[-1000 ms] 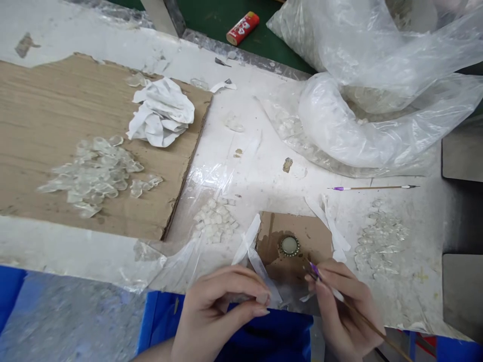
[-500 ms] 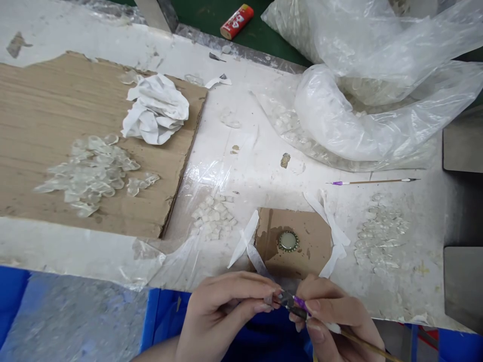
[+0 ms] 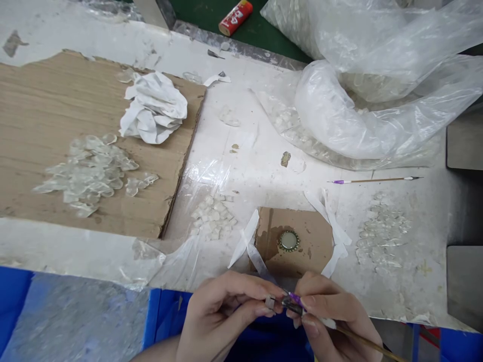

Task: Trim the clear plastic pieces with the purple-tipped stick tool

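Near the table's front edge, my left hand [image 3: 222, 314] pinches a small greyish square piece [image 3: 269, 301] between thumb and fingertips. Facing it, my right hand [image 3: 335, 309] grips a thin brush [image 3: 364, 340] with a wooden handle, a white collar and a dark tip. A purple part [image 3: 295, 298] shows beside that tip, between the right fingers. The dark tip is close to the square piece; whether they touch I cannot tell. Just beyond both hands, a bottle cap [image 3: 289, 241] lies on a small cardboard piece [image 3: 317, 231] with white strips at its sides.
Small whitish cubes [image 3: 213, 217] lie left of the cap, clear pieces [image 3: 383, 231] to the right. A second thin brush [image 3: 377, 180] lies behind. Large cardboard [image 3: 30, 115] carries clear tabs [image 3: 94, 168] and crumpled white paper [image 3: 154, 108]. Plastic bags [image 3: 362, 130] and a red lighter-like object [image 3: 236, 17] are at the back.
The square piece in my left fingers shows more plainly now. The brush tip has shifted slightly within the right hand's grip. The things on the table stay where they were.
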A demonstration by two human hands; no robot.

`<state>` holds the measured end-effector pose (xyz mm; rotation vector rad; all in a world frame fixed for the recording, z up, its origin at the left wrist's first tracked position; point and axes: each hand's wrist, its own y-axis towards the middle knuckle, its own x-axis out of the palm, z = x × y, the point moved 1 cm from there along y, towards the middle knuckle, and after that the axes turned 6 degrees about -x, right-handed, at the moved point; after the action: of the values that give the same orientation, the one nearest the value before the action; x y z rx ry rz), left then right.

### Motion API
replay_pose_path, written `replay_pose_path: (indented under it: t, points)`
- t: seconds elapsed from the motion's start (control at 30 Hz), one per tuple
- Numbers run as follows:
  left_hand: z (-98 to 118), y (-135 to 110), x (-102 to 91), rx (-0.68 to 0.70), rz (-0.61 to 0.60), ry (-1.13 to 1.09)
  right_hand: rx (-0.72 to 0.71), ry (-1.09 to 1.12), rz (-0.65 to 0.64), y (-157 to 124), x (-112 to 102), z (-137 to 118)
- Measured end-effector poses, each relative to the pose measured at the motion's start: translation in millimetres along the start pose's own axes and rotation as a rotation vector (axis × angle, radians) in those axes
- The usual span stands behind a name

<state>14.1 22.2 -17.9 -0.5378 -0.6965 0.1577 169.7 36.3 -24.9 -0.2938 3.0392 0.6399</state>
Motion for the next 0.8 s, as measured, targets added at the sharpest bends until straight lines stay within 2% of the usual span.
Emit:
replay_pose_path:
  t: [0.27, 0.37, 0.43, 0.53, 0.63, 0.7, 0.8]
  points:
    - [-0.3, -1.6, -0.2, -0.001, 0.014, 0.033, -0.005, 0.011, -0.033, -0.2, -2.5, -3.2]
    - [0.3, 1.2, -7.3, -0.006, -0.018, 0.055, -0.016, -0.013, -0.015, -2.0, -2.0, -3.0]
    - [3.0, 5.2, -14.5, 0.009, -0.088, 0.138, -0.017, -0.06, 0.041, -4.5, -3.3, -1.0]
    - [8.7, 12.7, -23.8, 0.087, -0.186, 0.332, -0.03, -0.266, 0.116, -7.0, -7.4, 5.2]
    - [12.0, 19.0, -26.6, 0.16, -0.141, 0.426, -0.076, -0.533, 0.091, -4.3, -10.9, 13.2]
    - [11.5, 21.7, -25.2, 0.147, -0.114, 0.42, -0.117, -0.656, 0.058, -0.1, -12.0, 17.7]
    - [8.7, 22.5, -24.2, 0.081, -0.126, 0.346, -0.139, -0.725, 0.021, 6.4, -12.1, 22.2]
